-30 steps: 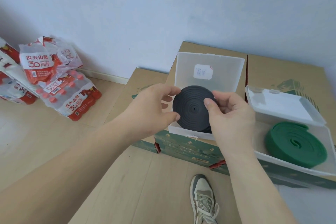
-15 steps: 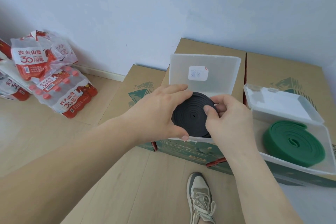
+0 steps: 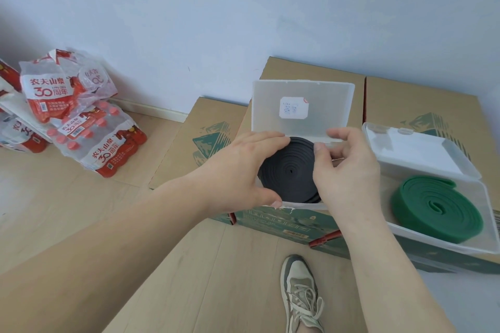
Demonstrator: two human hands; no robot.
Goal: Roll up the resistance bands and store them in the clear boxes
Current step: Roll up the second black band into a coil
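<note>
Black band coil (image 3: 289,170) is lying flat in the mouth of the open clear box (image 3: 270,105), with left hand (image 3: 238,170) cupping its left edge and right hand (image 3: 349,170) pinching its right; judging it best lowered level and released only once seated, lest it unwind.

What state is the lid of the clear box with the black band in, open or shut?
Open. The lid stands upright behind the clear box, and the rolled black band shows through the uncovered top.

The left hand (image 3: 238,170) and right hand (image 3: 349,173) hid both sides of the black band (image 3: 288,170) inside the clear box (image 3: 331,113), whose lid sticker (image 3: 293,107) was too small to read.
</note>
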